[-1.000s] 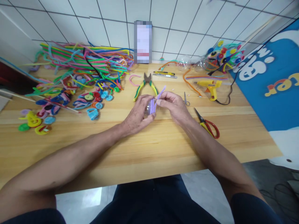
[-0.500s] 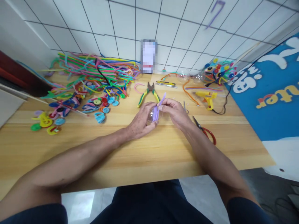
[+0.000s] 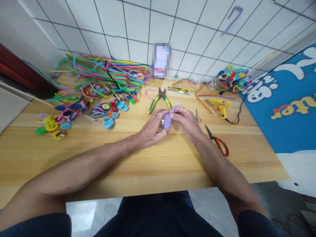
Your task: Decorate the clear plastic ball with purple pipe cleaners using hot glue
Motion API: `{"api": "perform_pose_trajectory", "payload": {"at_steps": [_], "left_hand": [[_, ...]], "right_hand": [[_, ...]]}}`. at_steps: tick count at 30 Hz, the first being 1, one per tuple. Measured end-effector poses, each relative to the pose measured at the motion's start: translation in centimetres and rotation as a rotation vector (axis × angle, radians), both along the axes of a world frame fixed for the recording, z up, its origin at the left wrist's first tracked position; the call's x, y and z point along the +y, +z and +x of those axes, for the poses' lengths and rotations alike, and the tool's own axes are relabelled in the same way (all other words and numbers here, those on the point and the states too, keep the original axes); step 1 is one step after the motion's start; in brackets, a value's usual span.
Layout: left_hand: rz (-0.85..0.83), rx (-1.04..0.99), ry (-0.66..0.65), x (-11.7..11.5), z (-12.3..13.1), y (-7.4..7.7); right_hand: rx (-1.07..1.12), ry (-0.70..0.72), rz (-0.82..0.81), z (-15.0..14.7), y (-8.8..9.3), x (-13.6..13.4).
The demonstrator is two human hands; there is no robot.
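My left hand [image 3: 155, 127] is wrapped round a small clear plastic ball [image 3: 162, 123], partly hidden by the fingers. Purple pipe cleaners [image 3: 167, 121] lie side by side across the ball's right side. My right hand [image 3: 184, 120] pinches a purple strand at the ball's upper right, and the strand's end sticks up past the fingertips. Just beyond both hands, pliers [image 3: 160, 98] with green and yellow handles rest on the table.
A pipe cleaner bundle [image 3: 98, 70] and coiled pieces [image 3: 108, 122] lie left. On the right are a yellow glue gun [image 3: 221, 107], small scissors [image 3: 197, 117] and red-handled scissors [image 3: 221, 144]. A phone [image 3: 161, 61] leans on the tiled wall.
The whole view has shifted slightly, so things appear a little further right. Both hands keep nearly the same hold on the ball and the purple strand.
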State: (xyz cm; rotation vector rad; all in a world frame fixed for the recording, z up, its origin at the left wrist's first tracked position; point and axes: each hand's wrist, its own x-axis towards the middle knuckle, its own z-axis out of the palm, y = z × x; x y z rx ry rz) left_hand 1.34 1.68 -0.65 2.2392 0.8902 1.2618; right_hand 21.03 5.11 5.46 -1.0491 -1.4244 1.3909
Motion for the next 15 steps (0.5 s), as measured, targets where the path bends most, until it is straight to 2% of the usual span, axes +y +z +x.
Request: {"api": "perform_pose_trajectory", "payload": {"at_steps": [9,15], "left_hand": [[-0.159,-0.038,-0.028,-0.1,-0.6,0.5],[-0.122,-0.030,-0.002,0.2,-0.2,-0.1]], "right_hand": [[0.020,-0.044,-0.032,-0.4,-1.1,-0.3],[0.033,-0.074,-0.028,-0.6,-1.4,-0.3]]}}
